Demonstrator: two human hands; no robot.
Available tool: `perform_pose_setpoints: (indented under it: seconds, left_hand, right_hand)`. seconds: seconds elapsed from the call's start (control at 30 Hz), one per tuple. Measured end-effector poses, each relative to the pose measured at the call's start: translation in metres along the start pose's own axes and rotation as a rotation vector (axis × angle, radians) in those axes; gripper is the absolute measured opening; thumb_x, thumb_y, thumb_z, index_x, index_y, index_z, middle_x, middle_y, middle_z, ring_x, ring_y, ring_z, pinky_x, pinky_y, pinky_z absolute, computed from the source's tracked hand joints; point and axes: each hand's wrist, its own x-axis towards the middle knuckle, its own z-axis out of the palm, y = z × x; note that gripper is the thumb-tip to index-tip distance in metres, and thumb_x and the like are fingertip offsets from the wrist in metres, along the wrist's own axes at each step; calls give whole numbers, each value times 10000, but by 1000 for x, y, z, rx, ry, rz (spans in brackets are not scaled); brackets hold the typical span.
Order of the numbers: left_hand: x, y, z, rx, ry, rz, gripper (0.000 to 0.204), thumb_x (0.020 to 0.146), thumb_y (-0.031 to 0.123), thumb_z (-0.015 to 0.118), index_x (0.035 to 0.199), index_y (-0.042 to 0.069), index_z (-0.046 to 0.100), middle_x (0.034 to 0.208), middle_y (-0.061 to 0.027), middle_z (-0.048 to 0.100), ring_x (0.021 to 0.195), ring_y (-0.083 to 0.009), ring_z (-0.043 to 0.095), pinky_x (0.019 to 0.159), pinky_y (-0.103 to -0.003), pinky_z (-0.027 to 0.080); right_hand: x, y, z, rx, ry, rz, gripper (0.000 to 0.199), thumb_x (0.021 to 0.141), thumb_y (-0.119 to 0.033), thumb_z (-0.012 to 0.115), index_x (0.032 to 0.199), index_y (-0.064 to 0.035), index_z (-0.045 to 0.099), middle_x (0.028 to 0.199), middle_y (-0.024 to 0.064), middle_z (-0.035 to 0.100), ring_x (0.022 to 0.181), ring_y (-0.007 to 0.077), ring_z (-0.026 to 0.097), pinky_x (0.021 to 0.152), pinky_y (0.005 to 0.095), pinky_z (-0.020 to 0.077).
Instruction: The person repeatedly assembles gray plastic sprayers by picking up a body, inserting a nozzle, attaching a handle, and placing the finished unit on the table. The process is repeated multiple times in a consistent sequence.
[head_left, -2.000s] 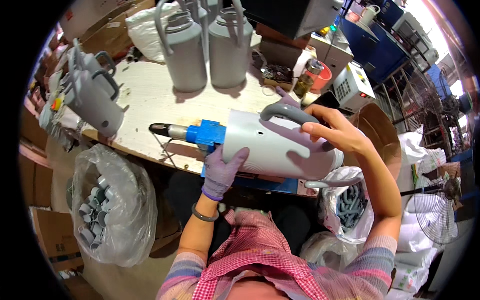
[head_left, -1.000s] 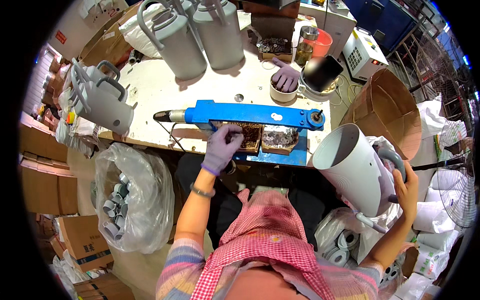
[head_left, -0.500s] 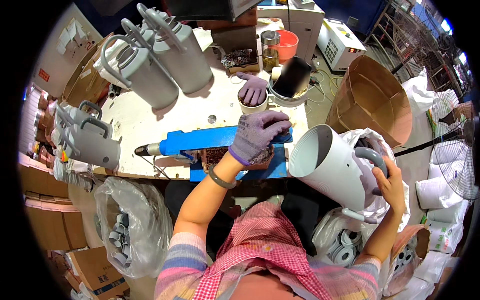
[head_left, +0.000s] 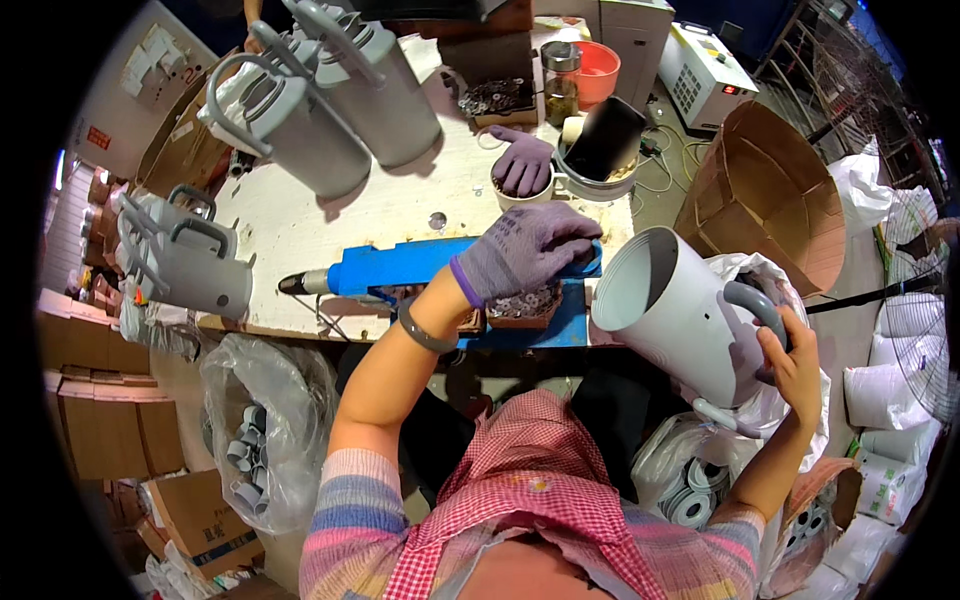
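Observation:
My bare right hand [head_left: 792, 368] is wrapped round the dark grey handle [head_left: 757, 307] of a light grey watering can [head_left: 680, 315]. The can is tilted, its open mouth facing the blue arm of a bench tool [head_left: 400, 268]. A small dark hole shows in the can's wall. At the right end of that blue arm is my gloved left hand [head_left: 535, 248], its fingers bent and pressed together. Whatever lies between those fingertips is hidden. Under the left hand sits an open box of small metal parts [head_left: 525, 305].
Several grey cans [head_left: 380, 95] stand at the table's far left, where another person's hand [head_left: 252, 25] shows. A spare glove [head_left: 522, 165] lies on a white cup. Beyond are a jar [head_left: 560, 85], a red bowl [head_left: 597, 72] and a phone [head_left: 605, 140]. A cardboard box [head_left: 765, 200] stands right.
The left fingers have curled in at the blue arm's end. In my right hand the can has turned slightly, showing the hole in its wall. Another person's hand has appeared at the far left.

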Motion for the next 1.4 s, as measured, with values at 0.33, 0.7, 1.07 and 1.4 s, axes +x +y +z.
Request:
perform_pose_setpoints:
  seconds: [0.33,0.7,1.07,1.4]
  left_hand:
    - [-107,-7,-22,603,310,24,533,740,295,799,1215,101,653,1211,-139,620,1072,-329,596,927,-425,484]
    - [-119,-12,-12,727,510,104,252,738,143,785,971,115,695,997,-56,662,927,-262,627,830,-399,494]
    - [-12,11,11,445,440,285,212,792,91,749,991,74,681,871,-107,710,702,-273,684,624,-343,544]
    - [-8,22,3,602,279,343,362,736,95,761,1087,64,681,1014,-119,699,851,-283,692,718,-351,566]
  right_hand:
    - [-5,7,9,-107,78,-5,227,941,-221,608,913,-1,560,608,40,429,568,122,386,526,310,342]
    - [-12,-2,19,-115,101,5,238,928,-220,643,907,5,569,613,61,421,590,136,380,544,320,366]
    - [0,-8,16,-153,21,-97,331,927,-276,663,843,6,513,620,87,375,583,158,342,527,330,345]
    - [9,-17,4,-198,15,-138,341,953,-306,610,881,19,535,633,176,455,569,290,415,562,379,392]
